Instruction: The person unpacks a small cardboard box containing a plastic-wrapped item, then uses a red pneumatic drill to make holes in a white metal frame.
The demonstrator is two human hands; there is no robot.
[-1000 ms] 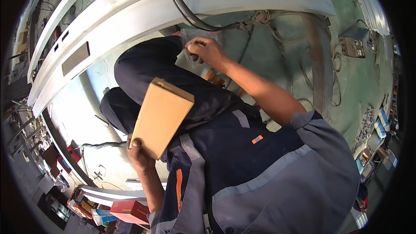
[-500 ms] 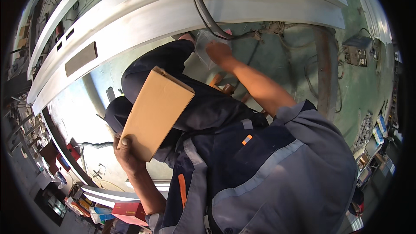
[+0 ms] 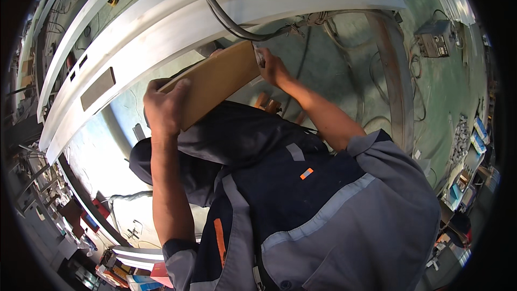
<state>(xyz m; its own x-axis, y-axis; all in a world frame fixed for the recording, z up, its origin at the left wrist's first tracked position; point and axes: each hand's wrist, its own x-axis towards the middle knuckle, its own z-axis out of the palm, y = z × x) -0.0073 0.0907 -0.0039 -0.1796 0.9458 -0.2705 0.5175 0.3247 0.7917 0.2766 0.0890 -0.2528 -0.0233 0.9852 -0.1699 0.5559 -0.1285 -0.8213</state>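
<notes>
A plain brown cardboard box is held tilted above my lap, its far right end raised. My left hand grips the near left end, thumb on the broad face and fingers over the upper edge. At the opposite end is my right hand, its fingers closed close against the box. A small crumpled bit of clear plastic bag shows between those fingers and the box end; most of it is hidden. Whether the box end is open cannot be seen.
Long white metal beams cross in front of me, with a thick grey cable hanging over them. A rusty steel leg stands at the right. Beyond it, a grey metal unit sits on the green floor.
My left hand has moved the box up and forward, turning it toward my right hand. My right hand, with the plastic bag, now meets the box end; the bag is bunched smaller.
</notes>
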